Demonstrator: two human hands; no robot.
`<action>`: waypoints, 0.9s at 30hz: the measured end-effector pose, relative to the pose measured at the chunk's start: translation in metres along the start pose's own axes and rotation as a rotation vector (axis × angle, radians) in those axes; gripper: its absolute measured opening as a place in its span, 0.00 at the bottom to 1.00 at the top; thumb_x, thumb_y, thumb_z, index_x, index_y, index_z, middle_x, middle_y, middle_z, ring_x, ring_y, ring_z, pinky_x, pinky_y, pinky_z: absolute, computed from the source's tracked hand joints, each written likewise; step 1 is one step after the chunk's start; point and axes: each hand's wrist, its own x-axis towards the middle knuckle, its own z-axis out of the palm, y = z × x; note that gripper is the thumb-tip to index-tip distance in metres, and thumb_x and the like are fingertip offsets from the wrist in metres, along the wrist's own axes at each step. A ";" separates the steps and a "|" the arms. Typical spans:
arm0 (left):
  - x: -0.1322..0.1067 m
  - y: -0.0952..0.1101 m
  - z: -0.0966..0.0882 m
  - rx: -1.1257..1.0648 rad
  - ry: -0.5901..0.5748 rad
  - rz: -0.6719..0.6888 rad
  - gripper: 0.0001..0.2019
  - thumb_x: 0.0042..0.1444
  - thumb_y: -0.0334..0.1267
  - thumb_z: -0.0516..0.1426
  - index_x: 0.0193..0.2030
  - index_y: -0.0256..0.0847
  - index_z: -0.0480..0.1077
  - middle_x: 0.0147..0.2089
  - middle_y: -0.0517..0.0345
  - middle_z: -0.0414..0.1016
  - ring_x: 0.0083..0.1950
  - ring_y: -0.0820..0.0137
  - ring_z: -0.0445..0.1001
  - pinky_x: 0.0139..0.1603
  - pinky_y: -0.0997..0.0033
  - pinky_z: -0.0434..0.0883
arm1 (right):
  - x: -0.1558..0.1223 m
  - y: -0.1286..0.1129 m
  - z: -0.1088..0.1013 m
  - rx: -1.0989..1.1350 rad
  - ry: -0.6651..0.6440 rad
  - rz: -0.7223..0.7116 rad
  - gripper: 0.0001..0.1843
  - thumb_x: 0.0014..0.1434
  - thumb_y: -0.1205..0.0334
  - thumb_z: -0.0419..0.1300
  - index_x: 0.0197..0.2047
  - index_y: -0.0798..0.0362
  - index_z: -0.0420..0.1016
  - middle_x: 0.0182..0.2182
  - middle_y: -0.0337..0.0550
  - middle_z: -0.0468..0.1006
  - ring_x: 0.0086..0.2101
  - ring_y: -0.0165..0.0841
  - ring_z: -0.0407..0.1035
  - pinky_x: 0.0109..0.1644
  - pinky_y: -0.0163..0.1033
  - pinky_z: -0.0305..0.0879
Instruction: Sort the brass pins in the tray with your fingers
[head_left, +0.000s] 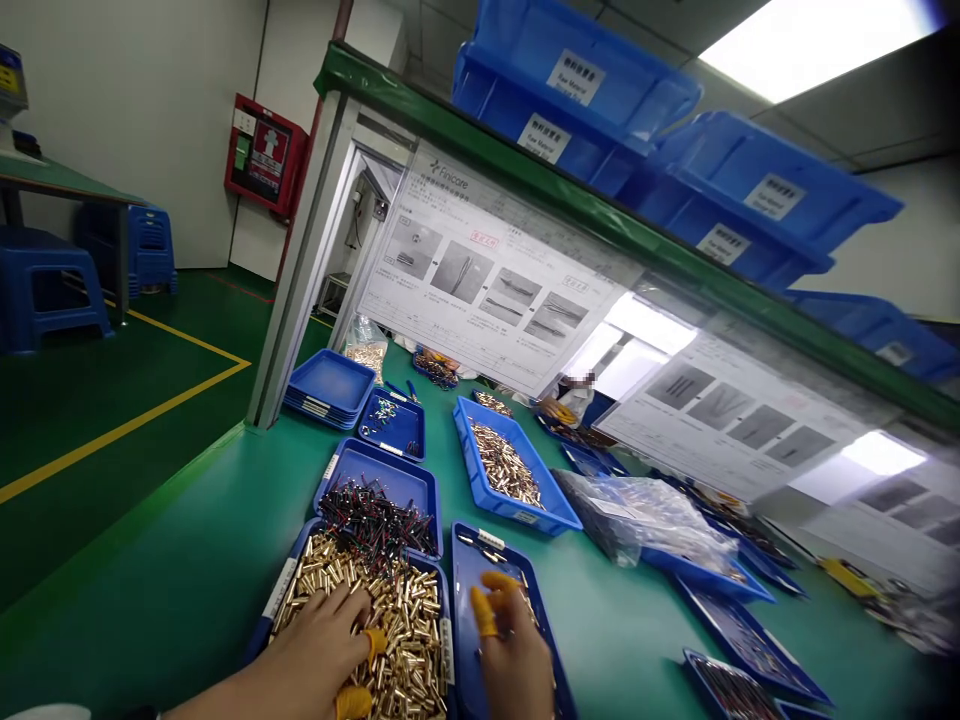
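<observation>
We find the left hand [319,645] sunk into a heap of brass pins [409,630], the left grip spread apart, with its yellow finger cots [352,703] among the pieces and nothing clearly clamped. The pins lie in every direction, their long axes crossing with no shared line. The heap fills a blue tray [444,625] at the near end of the green surface [172,590]. The right hand [514,650] sits just beside it, over a second blue tray [466,610] that holds only a few thin pieces [480,545]. The right grip's yellow-capped fingers [487,605] are drawn close together, but we cannot tell whether they pinch a pin. Just beyond the heap, a blue tray [382,470] holds a tangle of black-and-red pieces [375,520], which spills toward the brass. Farther along are a blue tray of loose brass pieces [502,465], a small tray of mixed parts [391,425], a stack of blue trays [330,385] and a plastic bag [645,520]. The surface's long edge runs diagonally to our left, with a green strip between it and the trays. More bare green lies to the right of the right hand, below the bag, and blue bins sit on a shelf [577,100] overhead.
</observation>
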 end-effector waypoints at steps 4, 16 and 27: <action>0.002 0.005 -0.002 0.054 -0.008 -0.007 0.11 0.47 0.26 0.54 0.37 0.40 0.70 0.47 0.46 0.69 0.50 0.52 0.63 0.49 0.55 0.60 | -0.016 -0.014 0.046 -0.086 -0.230 -0.247 0.14 0.49 0.70 0.55 0.36 0.49 0.78 0.34 0.50 0.80 0.38 0.50 0.71 0.40 0.51 0.66; 0.006 -0.018 0.004 -0.324 0.135 -0.089 0.02 0.50 0.31 0.51 0.31 0.41 0.63 0.34 0.60 0.68 0.37 0.66 0.66 0.37 0.72 0.63 | -0.037 -0.012 0.054 0.513 -0.159 0.081 0.12 0.47 0.60 0.65 0.36 0.53 0.73 0.26 0.42 0.80 0.27 0.36 0.75 0.31 0.34 0.71; 0.010 -0.016 0.003 -0.510 0.177 -0.104 0.06 0.48 0.38 0.54 0.28 0.39 0.68 0.27 0.62 0.65 0.31 0.69 0.63 0.31 0.75 0.60 | -0.065 -0.013 0.078 0.710 -0.329 0.196 0.18 0.45 0.45 0.64 0.25 0.52 0.68 0.14 0.34 0.72 0.12 0.26 0.67 0.16 0.27 0.62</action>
